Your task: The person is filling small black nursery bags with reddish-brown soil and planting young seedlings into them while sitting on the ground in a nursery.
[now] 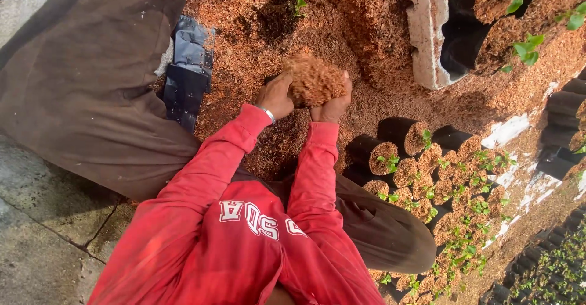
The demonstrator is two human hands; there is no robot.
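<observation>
Near the middle of the frame, a little above center, two hands hold up a big clump of brown crumbly soil [313, 79]. The left hand [276, 96] cups the clump from the left side, and the right hand [333, 102] cups it from the right. Both hands are pressed against the clump with the fingers curled around it, so the clump sits squeezed between them. A thin silver bracelet [267, 114] goes around the left wrist. Both arms are in red sleeves [308, 177], which come up from the bottom of the frame. The clump is lifted just above a wide heap of the same brown soil [360, 18] that fills the upper middle of the frame. A tiny green sprout [299, 2] pokes out near the top of the heap. At the left edge of the heap lies a stack of flat black bags [186, 67]. In the right half of the frame, many small black bags filled with soil [439, 177] stand close together, with little green seedlings in them. At the upper right is a white block [424, 30] with dark holes in it. Grey stone ground [36, 232] shows at the lower left.
</observation>
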